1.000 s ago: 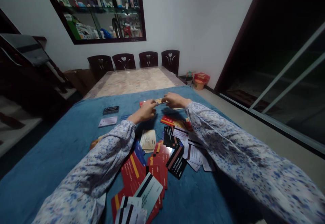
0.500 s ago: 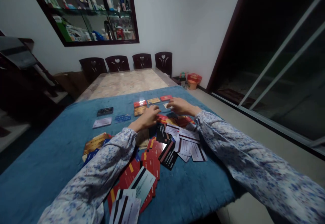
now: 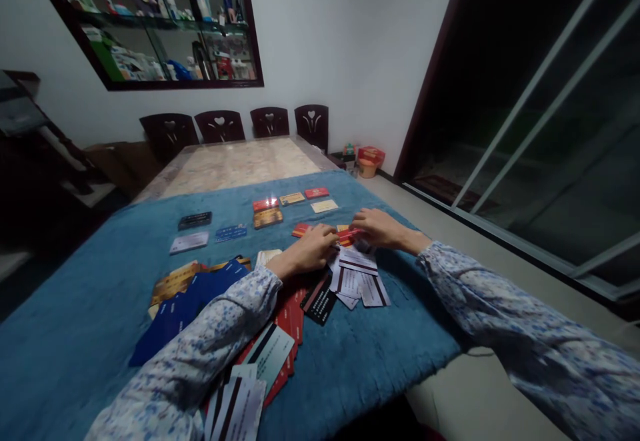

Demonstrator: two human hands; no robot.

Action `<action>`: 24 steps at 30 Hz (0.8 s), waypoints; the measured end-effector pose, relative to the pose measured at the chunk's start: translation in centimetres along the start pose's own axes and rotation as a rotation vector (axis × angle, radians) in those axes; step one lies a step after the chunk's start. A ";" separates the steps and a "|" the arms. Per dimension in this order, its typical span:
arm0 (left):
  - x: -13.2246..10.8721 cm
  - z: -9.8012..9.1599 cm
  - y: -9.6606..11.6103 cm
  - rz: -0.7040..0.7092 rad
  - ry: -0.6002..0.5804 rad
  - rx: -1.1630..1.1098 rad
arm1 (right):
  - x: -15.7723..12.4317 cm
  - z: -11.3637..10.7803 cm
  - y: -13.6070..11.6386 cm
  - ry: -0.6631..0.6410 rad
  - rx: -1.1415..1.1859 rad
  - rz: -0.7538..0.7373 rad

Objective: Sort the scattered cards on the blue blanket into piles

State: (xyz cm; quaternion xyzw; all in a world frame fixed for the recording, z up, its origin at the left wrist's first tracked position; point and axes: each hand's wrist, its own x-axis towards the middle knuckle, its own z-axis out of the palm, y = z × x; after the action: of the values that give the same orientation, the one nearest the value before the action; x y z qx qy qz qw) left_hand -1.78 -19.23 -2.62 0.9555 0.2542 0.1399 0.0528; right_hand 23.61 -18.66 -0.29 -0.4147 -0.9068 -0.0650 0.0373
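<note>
Both hands meet over a heap of plastic cards (image 3: 345,281) on a blue cloth (image 3: 100,274). My left hand (image 3: 307,252) and my right hand (image 3: 377,226) pinch a red card (image 3: 347,233) between them, just above the white and black cards of the heap. Red cards (image 3: 290,314) and dark blue cards (image 3: 195,294) lie under and beside my left forearm. Farther out, single cards lie in rows: red card (image 3: 265,204), tan card (image 3: 291,198), pale card (image 3: 325,206), black card (image 3: 195,220).
A bare marble table top (image 3: 240,161) continues beyond the cloth, with several dark chairs (image 3: 220,124) against the wall. A framed glass cabinet (image 3: 150,21) hangs above. A sliding glass door (image 3: 550,128) is on the right, small red containers (image 3: 369,158) on the floor.
Both hands drew back from the far row of cards toward the near heap. They left a pale card in that row and now hold a red card.
</note>
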 end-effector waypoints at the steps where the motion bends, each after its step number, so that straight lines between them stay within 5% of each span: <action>1: 0.1 0.1 0.5 0.022 -0.008 -0.012 | -0.5 0.1 0.0 -0.002 -0.001 0.004; 8: 0.7 0.5 2.9 0.132 -0.078 -0.014 | -3.7 0.8 -0.4 0.011 0.030 0.035; 24: 0.8 1.3 2.3 0.113 -0.062 0.008 | -7.0 2.6 -3.1 0.168 0.164 -0.078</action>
State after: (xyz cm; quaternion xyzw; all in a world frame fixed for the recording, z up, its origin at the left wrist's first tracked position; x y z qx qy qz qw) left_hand 0.31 -20.86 -3.31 0.9725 0.1985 0.1119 0.0489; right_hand 25.84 -25.54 -3.94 -0.3680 -0.9181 -0.0265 0.1446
